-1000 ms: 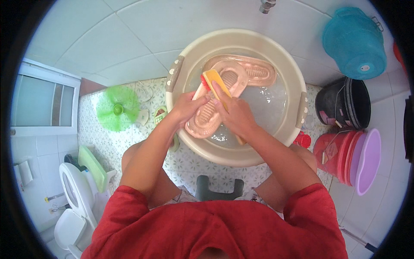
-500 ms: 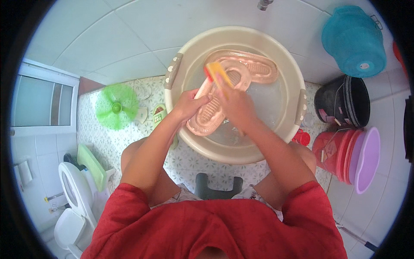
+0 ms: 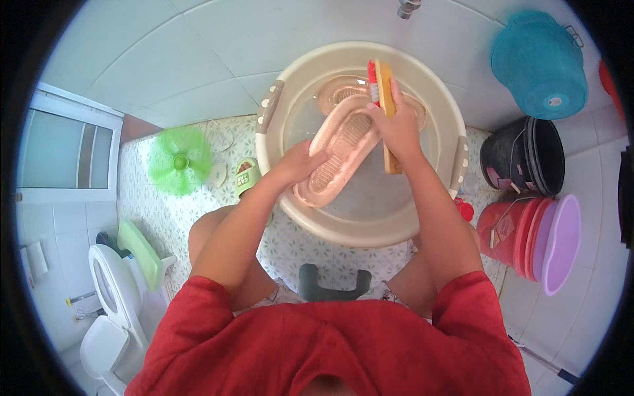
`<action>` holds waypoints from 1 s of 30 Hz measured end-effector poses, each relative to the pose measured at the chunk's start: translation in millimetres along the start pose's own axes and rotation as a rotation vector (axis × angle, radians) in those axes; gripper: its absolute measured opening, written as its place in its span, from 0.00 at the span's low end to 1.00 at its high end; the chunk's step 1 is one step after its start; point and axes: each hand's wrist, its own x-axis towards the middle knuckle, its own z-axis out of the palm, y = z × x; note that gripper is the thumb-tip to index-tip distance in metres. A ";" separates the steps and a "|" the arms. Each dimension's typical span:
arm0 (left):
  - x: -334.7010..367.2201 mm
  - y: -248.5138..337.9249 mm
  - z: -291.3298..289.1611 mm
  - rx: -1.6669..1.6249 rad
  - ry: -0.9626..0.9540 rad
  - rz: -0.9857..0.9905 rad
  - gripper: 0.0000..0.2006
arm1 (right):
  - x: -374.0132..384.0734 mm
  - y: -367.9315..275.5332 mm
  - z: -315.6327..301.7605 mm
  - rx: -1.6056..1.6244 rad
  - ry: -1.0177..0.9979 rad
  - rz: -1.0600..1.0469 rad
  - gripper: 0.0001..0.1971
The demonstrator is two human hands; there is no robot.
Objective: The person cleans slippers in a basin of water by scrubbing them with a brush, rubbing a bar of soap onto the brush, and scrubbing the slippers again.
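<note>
A large beige tub holds water in front of me. My left hand is closed on the near left side of a pink, glossy slipper, its thumb on the ridged face. The slipper is tilted over the tub, its far end up to the right. In my right hand is a scrub brush with a yellow-brown back and red and white bristles, held upright with the bristles to the left. The right thumb is by the slipper's far end. Behind lies a second pink slipper, partly hidden.
At the right stand a black bucket, red buckets with a purple basin, and a teal basin higher up. A green fan, a green stool and a white toilet are on the left. A tap juts from the wall.
The brush has moved right, off the slipper, and turned upright in my right hand. The held slipper has turned, showing its ridged face more fully.
</note>
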 end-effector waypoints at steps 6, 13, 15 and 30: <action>-7.6 1.2 3.6 0.181 0.223 0.050 0.29 | -22.6 -24.7 1.5 0.105 -0.014 -0.234 0.36; -44.8 54.7 -6.8 0.576 0.474 0.346 0.22 | -40.6 -42.4 -16.6 0.168 -0.021 -0.187 0.37; -54.4 79.7 -2.8 0.539 0.277 0.159 0.19 | -43.2 -28.4 -14.2 -0.200 -0.205 -0.084 0.37; -84.1 274.8 -44.5 0.779 0.774 0.849 0.16 | -35.8 -216.1 -87.4 0.214 0.239 -0.365 0.34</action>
